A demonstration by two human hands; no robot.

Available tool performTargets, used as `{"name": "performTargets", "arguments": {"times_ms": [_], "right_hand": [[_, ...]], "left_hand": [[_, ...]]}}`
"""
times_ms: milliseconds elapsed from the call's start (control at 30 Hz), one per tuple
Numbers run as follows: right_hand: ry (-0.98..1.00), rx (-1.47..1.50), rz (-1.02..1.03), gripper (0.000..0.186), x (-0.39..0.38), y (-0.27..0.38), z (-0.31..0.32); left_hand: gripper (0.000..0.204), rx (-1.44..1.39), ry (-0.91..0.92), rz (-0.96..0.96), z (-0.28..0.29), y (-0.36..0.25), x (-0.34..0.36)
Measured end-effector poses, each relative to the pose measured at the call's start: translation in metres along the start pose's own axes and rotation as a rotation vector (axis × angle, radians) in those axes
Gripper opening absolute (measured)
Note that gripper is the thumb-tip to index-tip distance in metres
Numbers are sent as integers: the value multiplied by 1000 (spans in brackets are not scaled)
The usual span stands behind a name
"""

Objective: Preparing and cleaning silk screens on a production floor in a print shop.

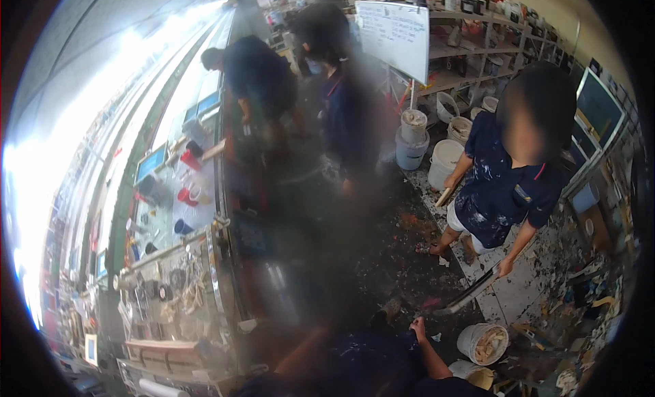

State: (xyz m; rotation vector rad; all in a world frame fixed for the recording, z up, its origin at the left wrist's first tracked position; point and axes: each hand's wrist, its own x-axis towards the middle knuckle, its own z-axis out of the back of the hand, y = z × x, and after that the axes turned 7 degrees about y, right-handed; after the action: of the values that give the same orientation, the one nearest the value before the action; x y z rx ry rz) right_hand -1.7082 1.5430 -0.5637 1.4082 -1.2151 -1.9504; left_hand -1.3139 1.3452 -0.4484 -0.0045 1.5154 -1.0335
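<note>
My right hand (418, 326) is raised in front of my dark shirt, its fingers curled closed. Whatever it may hold is too small to make out. Just beyond it is the lower end of a long, narrow dark blade with a pale edge (471, 292), gripped by a person facing me; I cannot tell whether my hand touches it. That person's other hand has a wooden-edged strip (445, 195). My left forearm (300, 350) shows as a smear at the lower edge, and the fingers of that hand are lost in the blur.
A white bucket of pale scraps (483, 344) stands right of my hand. Lidded tubs (447, 161) line the shelving behind the person. On the left runs a long table with red cups (190, 159) and a wire-sided cart (170, 294). Two more people stand along it. Scraps litter the floor.
</note>
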Motion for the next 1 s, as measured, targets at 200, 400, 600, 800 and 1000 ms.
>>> {"name": "performTargets", "arguments": {"times_ms": [200,400,600,800,1000], "right_hand": [[34,51,-207,10,42,102,-15],[-24,99,-136,12,70,120,-4],[-497,-178,-226,13,13,31,23],[-799,198,-491,12,-37,49,-17],[-928,917,-569,26,-3,96,-101]], "left_hand": [[35,-75,-24,-216,-18,-165,92],[43,108,-158,-726,42,-416,133],[71,429,-731,-1231,3,-639,64],[54,611,-956,-1271,-55,-657,97],[41,986,675,-698,-78,-463,273]]}}
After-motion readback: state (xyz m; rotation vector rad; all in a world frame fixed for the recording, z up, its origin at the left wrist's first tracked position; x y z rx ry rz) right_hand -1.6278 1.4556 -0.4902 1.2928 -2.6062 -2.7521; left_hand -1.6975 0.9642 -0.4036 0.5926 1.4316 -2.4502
